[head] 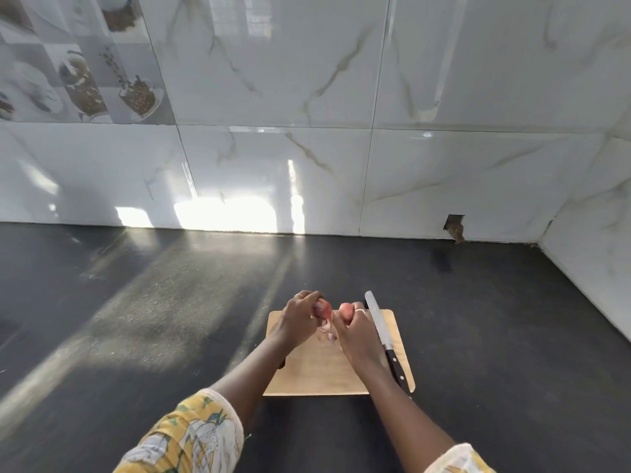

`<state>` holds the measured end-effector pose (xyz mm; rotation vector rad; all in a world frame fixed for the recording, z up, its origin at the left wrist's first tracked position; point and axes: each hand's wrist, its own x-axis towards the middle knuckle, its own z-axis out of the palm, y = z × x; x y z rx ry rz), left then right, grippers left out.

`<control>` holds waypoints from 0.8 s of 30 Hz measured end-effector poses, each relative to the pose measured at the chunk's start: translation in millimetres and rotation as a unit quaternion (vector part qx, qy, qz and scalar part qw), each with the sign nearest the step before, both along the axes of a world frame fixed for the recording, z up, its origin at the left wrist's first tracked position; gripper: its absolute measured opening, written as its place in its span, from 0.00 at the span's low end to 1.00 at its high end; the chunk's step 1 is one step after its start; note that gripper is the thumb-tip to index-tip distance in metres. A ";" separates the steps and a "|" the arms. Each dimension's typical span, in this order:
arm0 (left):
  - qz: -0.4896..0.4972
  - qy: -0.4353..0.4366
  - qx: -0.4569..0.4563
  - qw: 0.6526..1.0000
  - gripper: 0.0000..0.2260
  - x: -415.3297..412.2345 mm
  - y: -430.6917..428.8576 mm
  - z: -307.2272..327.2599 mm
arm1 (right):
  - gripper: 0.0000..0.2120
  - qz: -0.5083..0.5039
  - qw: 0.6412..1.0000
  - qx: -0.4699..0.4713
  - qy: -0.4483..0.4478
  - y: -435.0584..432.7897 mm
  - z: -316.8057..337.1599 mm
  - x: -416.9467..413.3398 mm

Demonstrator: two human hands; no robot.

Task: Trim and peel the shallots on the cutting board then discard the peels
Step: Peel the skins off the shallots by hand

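A wooden cutting board (pixel 317 373) lies on the dark counter in front of me. Above its far end my left hand (pixel 298 324) grips a pinkish shallot (pixel 323 308). My right hand (pixel 356 336) grips a second pinkish shallot (pixel 346 310) close beside the first. The two shallots are a small gap apart. Small bits of peel (pixel 329 334) lie on the board under my hands. A long knife (pixel 382 332) with a black handle rests along the board's right side, just right of my right hand.
The dark counter (pixel 170 302) stretches wide to the left and right of the board. A glossy marble-look tiled wall (pixel 307 165) rises behind it and turns a corner at the far right. The knife's handle overhangs the board's near right corner.
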<state>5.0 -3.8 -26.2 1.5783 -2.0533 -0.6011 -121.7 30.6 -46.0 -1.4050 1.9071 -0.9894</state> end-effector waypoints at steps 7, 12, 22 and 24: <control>0.017 -0.004 0.004 1.000 0.19 4.0 3.8 -2.4 | 0.07 0.034 0.997 -0.050 -0.054 25.9 2.4 19.0; 0.016 0.001 0.016 1.000 0.21 5.5 5.2 -6.2 | 0.06 -0.050 0.996 -0.054 -0.055 21.3 1.5 7.5; 0.028 0.018 0.027 0.999 0.22 5.8 1.4 -11.9 | 0.07 -0.008 0.992 -0.047 -0.116 24.4 2.0 15.4; 0.018 0.020 0.038 0.999 0.23 4.9 -0.5 -11.4 | 0.07 -0.036 0.990 -0.049 -0.128 22.9 2.4 11.8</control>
